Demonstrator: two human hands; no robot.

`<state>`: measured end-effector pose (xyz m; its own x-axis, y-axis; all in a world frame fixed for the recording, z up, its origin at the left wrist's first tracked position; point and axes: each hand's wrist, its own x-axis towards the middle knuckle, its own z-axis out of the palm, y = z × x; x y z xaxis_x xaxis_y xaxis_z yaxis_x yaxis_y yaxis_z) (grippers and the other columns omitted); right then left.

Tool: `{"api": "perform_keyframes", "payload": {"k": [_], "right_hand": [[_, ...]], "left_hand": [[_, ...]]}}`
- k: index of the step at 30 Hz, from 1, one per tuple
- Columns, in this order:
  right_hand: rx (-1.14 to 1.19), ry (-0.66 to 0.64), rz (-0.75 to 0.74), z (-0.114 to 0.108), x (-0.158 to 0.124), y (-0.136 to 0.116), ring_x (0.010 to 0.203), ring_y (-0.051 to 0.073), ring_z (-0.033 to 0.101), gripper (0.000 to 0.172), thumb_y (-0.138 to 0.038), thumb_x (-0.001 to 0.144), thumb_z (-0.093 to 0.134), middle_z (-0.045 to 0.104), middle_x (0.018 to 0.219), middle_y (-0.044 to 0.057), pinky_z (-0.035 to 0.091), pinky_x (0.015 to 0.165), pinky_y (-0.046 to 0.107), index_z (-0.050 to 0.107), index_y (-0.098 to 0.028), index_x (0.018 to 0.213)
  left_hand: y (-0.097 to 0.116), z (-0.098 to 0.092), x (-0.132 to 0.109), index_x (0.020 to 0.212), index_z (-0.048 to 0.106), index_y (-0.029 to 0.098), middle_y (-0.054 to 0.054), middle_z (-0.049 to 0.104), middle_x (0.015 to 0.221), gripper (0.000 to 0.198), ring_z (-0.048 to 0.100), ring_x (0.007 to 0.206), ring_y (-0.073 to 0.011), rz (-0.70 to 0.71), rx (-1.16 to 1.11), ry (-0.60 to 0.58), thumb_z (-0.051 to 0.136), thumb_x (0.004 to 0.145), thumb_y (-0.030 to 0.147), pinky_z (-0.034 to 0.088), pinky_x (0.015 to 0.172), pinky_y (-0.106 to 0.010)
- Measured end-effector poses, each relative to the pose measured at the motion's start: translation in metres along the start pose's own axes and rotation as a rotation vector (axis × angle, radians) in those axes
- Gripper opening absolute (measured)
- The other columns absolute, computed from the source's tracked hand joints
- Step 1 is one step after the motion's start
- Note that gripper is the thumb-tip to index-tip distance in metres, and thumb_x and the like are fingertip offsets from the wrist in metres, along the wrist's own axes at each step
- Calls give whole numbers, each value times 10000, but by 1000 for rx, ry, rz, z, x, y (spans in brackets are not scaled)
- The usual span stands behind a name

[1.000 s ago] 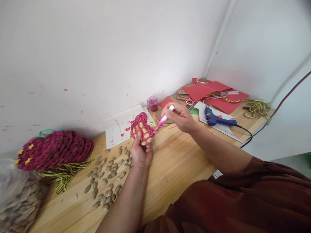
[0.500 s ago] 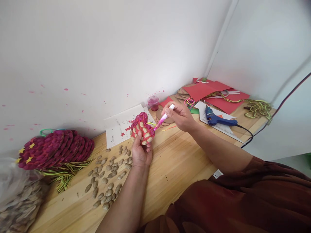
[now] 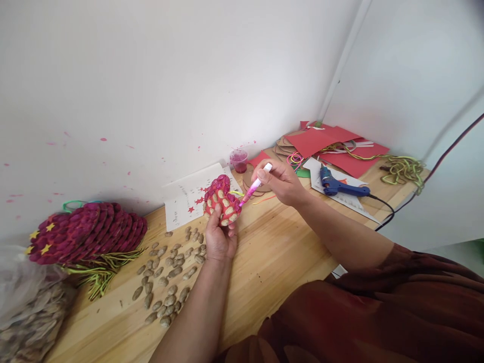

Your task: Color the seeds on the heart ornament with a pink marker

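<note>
My left hand (image 3: 221, 241) grips a red craft piece (image 3: 221, 201) by its lower edge, thumb over the front. Peanut shells cover the piece; those along its top and right edge are coated magenta, the others are bare. Between the fingers of my right hand (image 3: 280, 181) is a paintbrush (image 3: 254, 187) with a white, magenta-stained handle. Its tip touches, or nearly touches, the right edge of the piece. Behind them, a clear plastic cup (image 3: 239, 161) of magenta paint stands by the wall.
Loose peanuts (image 3: 172, 272) lie on the wooden table (image 3: 264, 272). At left are a stack of magenta peanut crafts (image 3: 98, 229) and a plastic bag of peanuts (image 3: 34, 312). A printed sheet (image 3: 174, 206), red paper (image 3: 313, 141), a blue glue gun (image 3: 344, 187) and tangled cord (image 3: 403, 171) lie behind.
Almost nothing differs. The brush tip has shifted very slightly along the right edge of the craft piece, while my left hand holds it in the same place.
</note>
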<state>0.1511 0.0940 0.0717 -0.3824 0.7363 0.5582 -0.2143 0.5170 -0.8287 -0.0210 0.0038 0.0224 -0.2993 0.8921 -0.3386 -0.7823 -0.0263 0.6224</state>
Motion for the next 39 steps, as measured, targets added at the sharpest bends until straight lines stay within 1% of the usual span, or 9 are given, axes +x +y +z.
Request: {"api": "perform_keyframes", "payload": {"k": [3, 7, 10, 13, 19, 23, 30, 35, 39], "right_hand": [[3, -15, 11, 0, 0, 1, 580, 100, 396, 462, -623, 1002, 674, 525, 675, -29, 325, 521, 247, 687, -184, 860], [0, 52, 13, 0, 0, 2, 571, 92, 377, 457, -616, 988, 700, 503, 671, -38, 319, 516, 245, 685, -178, 856], [23, 12, 32, 1, 0, 1, 561, 92, 366, 466, -627, 988, 693, 506, 671, -37, 321, 516, 250, 685, -181, 855], [15, -15, 51, 2, -1, 1, 580, 108, 390, 473, -642, 984, 688, 512, 664, -29, 331, 526, 258, 691, -187, 853], [-5, 63, 48, 0, 1, 3, 599, 104, 392, 489, -655, 966, 704, 509, 673, -32, 335, 540, 251, 684, -185, 837], [17, 38, 61, 0, 1, 3, 610, 107, 397, 497, -664, 961, 706, 517, 681, -28, 336, 545, 249, 688, -182, 842], [19, 19, 92, 0, 1, 4, 587, 98, 378, 517, -672, 946, 721, 507, 665, -34, 315, 530, 247, 666, -180, 799], [43, 9, 91, 0, 1, 3, 604, 105, 385, 496, -661, 958, 712, 515, 685, -27, 323, 531, 245, 679, -184, 825], [40, 16, 120, 0, 1, 3, 622, 113, 395, 512, -682, 938, 725, 503, 679, -24, 325, 538, 247, 684, -186, 817]], "left_hand": [[0, 1, -1, 876, 645, 178, 77, 526, 586, 277, 393, 377, -37, 2, 2, -4, 881, 800, 301, 202, 320, -145], [1, 2, -2, 889, 646, 182, 76, 530, 587, 262, 395, 377, -38, -5, 9, 4, 868, 804, 294, 202, 321, -140], [1, 1, -1, 885, 642, 190, 77, 525, 586, 261, 392, 381, -39, -2, 22, -12, 864, 816, 307, 197, 326, -145], [1, 0, -1, 862, 631, 190, 79, 518, 582, 270, 388, 381, -38, -3, 25, -18, 865, 816, 320, 195, 330, -151], [0, -2, 0, 843, 629, 190, 89, 493, 564, 275, 381, 378, -35, 7, 5, -5, 875, 797, 302, 180, 334, -153], [0, -3, 1, 859, 646, 189, 90, 498, 567, 275, 385, 383, -34, 7, -6, -29, 886, 791, 305, 189, 338, -154], [1, -2, 1, 840, 639, 191, 86, 511, 571, 260, 392, 378, -35, 5, -21, 8, 875, 796, 290, 191, 325, -157], [2, -4, 1, 826, 616, 202, 84, 481, 555, 276, 377, 381, -41, -6, -7, -47, 871, 816, 308, 198, 322, -155], [2, -4, 0, 863, 635, 213, 84, 469, 548, 257, 367, 384, -47, -4, 7, -77, 870, 821, 309, 190, 323, -152]]}}
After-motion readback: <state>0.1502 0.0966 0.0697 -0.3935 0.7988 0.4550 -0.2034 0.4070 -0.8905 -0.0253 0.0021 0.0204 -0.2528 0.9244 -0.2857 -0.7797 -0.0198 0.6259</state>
